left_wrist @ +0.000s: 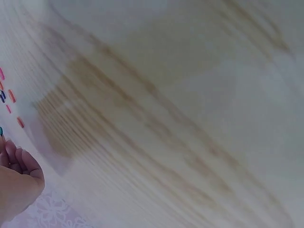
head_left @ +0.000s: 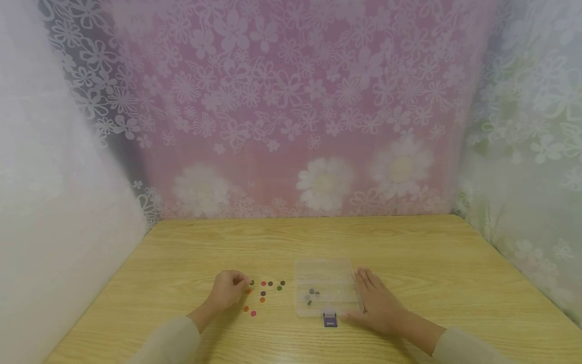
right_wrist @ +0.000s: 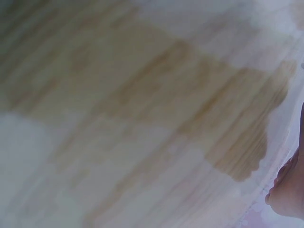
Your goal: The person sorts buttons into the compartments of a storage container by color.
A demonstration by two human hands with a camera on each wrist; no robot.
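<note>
My left hand [head_left: 229,290] pinches a small green button [head_left: 252,282] between thumb and fingertips, left of the box. In the left wrist view, the curled left hand [left_wrist: 19,175] shows at the lower left edge, the green button at its fingertips. A clear plastic box [head_left: 318,275] with compartments and a purple latch [head_left: 330,319] lies on the table. Several dark buttons [head_left: 311,291] are in its left part. My right hand [head_left: 379,306] rests along the box's right side with fingers straight. Only part of the right hand [right_wrist: 287,190] shows in the right wrist view.
Loose buttons in pink [head_left: 253,313], orange [head_left: 262,300], green [head_left: 279,288] and dark colours [head_left: 263,293] lie between the left hand and the box on the wooden table [head_left: 204,247]. A flowered pink curtain [head_left: 291,111] hangs behind the table.
</note>
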